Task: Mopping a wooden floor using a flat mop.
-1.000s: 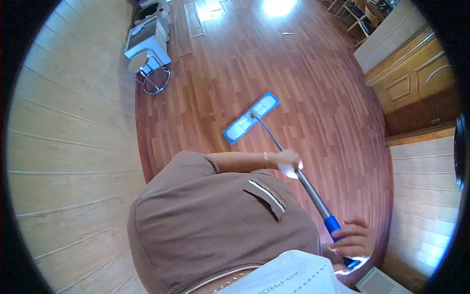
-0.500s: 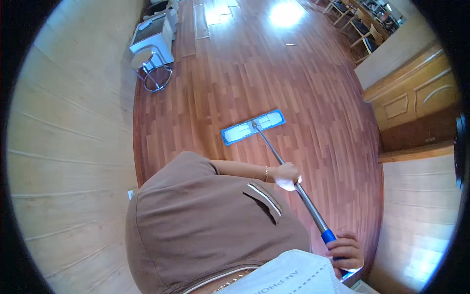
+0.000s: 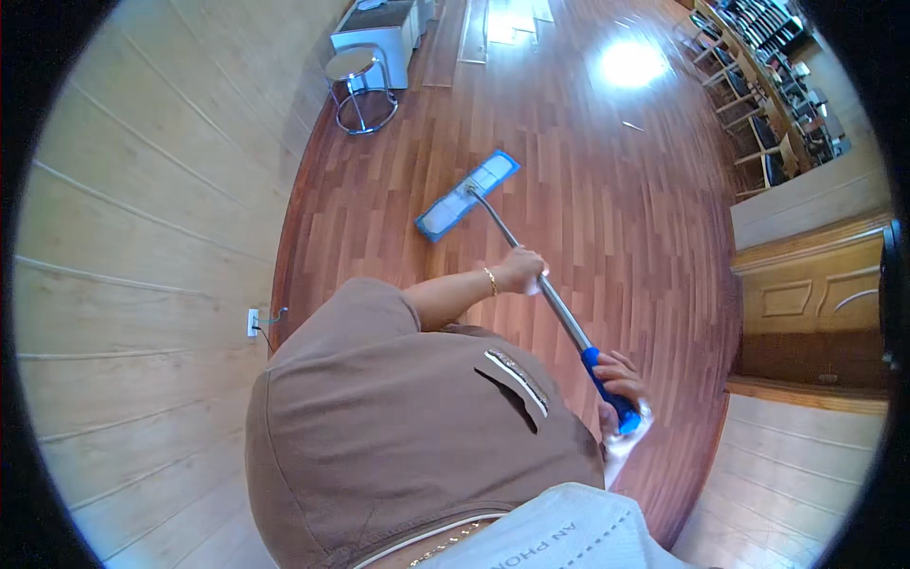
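A flat mop (image 3: pixel 470 192) with a blue-edged, whitish rectangular head lies on the wood-plank floor ahead of me, its head slanting up toward the right. The metal pole runs from the head back toward my lower right and ends in a blue grip. My left hand (image 3: pixel 520 271), a gold bracelet at its wrist, is closed around the middle of the pole. Nearer to me on the right, my right hand (image 3: pixel 624 391) wraps the blue grip at the pole's end. Part of that palm is hidden behind the grip.
A round stool (image 3: pixel 353 66) with chrome legs stands by a white cabinet (image 3: pixel 379 47) along the left wall. A socket (image 3: pixel 253 322) with a cord sits low on that wall. At right are a wooden door (image 3: pixel 806 303) and a long table with chairs (image 3: pixel 758 156). A thin strip (image 3: pixel 633 126) lies on the floor.
The mop head has moved forward and turned to a steeper slant. Both hands have shifted forward and left with the pole, keeping their hold. The whole view has swung too.
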Available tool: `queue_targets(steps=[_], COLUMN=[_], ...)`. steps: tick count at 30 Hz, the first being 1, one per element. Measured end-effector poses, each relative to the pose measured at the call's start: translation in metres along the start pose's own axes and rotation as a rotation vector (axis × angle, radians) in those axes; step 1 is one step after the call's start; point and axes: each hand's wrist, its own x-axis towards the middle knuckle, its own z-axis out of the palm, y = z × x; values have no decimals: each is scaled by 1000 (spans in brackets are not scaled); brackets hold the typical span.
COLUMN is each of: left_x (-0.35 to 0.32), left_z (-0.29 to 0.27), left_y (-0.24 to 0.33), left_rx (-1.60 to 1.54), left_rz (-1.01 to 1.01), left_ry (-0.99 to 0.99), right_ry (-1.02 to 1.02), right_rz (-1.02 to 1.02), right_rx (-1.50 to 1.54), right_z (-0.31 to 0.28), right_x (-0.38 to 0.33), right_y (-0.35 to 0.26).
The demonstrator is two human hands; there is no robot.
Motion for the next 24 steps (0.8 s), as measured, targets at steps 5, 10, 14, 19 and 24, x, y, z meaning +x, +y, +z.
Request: queue_targets(steps=[5, 10, 14, 19, 24], left_x=[-37, -91, -132, -171, -183], left_z=[-20, -59, -55, -54, -51], left_y=[-64, -101, -151, -195, -207], left_rx=[36, 74, 28, 81, -1], left_rz=[-143, -334, -410, -485, -496], left_ry=[97, 138, 275, 409, 441], right_ry=[-284, -541, -654, -693, -721], right_rz=[-29, -34, 31, 167, 354], right_rx=[-20, -21, 137, 199, 202], right_z=[35, 74, 110, 140, 151], right_x=[34, 65, 80, 87, 94], right_y=[20, 40, 61, 82, 73])
